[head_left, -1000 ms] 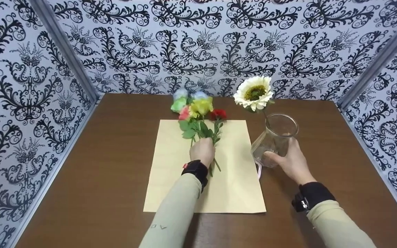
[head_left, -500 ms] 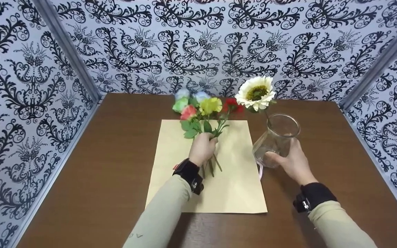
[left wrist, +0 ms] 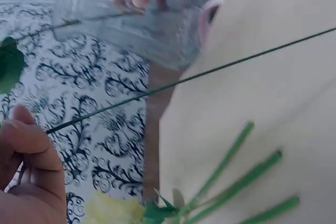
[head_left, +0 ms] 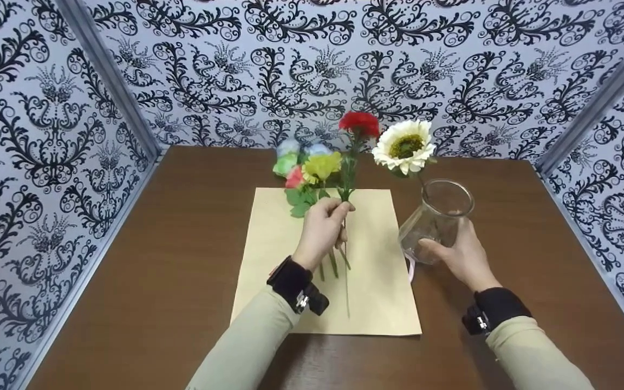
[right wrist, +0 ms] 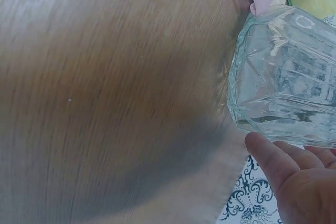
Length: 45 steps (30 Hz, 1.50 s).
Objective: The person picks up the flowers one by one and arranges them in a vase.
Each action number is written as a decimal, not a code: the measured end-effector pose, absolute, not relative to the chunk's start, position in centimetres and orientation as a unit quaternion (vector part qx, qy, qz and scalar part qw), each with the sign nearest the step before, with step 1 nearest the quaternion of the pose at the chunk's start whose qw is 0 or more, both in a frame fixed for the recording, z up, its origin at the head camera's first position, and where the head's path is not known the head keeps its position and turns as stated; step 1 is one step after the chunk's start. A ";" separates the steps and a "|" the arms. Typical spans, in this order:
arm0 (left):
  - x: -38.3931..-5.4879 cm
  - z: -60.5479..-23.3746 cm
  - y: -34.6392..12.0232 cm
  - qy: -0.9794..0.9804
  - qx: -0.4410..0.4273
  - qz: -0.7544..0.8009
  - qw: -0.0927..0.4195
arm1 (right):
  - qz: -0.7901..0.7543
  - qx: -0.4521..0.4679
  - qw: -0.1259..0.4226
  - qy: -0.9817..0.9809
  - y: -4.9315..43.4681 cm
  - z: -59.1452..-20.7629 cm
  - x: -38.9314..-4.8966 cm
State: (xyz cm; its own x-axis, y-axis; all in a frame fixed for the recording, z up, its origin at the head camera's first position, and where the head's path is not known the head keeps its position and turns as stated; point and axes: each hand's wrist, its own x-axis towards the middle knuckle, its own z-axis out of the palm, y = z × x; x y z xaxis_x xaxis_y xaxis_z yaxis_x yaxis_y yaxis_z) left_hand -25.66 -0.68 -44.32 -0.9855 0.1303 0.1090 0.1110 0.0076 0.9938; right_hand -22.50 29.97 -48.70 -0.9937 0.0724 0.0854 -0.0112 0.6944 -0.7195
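The left hand [head_left: 323, 227] pinches a red flower [head_left: 359, 124] by its stem between the fingers [head_left: 348, 207], over a sheet of pale yellow paper [head_left: 382, 303]. The stem's thin end shows below that hand. The right hand [head_left: 457, 257] grips a clear glass vase [head_left: 412, 234], and a white flower [head_left: 405, 146] leans out over its rim. A yellow flower [head_left: 322, 165] and a pink flower [head_left: 294, 177] lie side by side near the paper's far edge; the blurred blue-green shapes [head_left: 286, 162] behind them are probably more blossoms. A pink loop [head_left: 411, 269] shows between paper and vase on the brown counter [head_left: 182, 244].

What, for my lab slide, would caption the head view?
Left fingers pinch a red flower; right fingers grip a glass vase holding a white flower.
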 end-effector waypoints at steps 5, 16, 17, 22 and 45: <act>-24.8 -43.9 -0.6 0.653 0.075 0.754 -0.015 | 0.386 -0.016 0.058 -0.920 30.0 -48.8 -22.6; -23.9 -42.2 -0.3 0.543 0.075 0.835 -0.047 | 0.394 -0.014 0.065 -0.917 30.1 -49.0 -22.6; -23.8 -42.0 -0.2 0.537 0.077 0.838 -0.054 | 0.395 -0.012 0.067 -0.916 30.1 -49.0 -22.6; -23.3 -41.1 0.2 0.517 0.094 0.846 -0.087 | 0.390 -0.015 0.065 -0.918 30.1 -49.1 -22.7; -22.9 -39.1 3.4 0.524 0.104 0.834 -0.137 | 0.379 -0.031 0.048 -0.924 30.0 -48.8 -22.5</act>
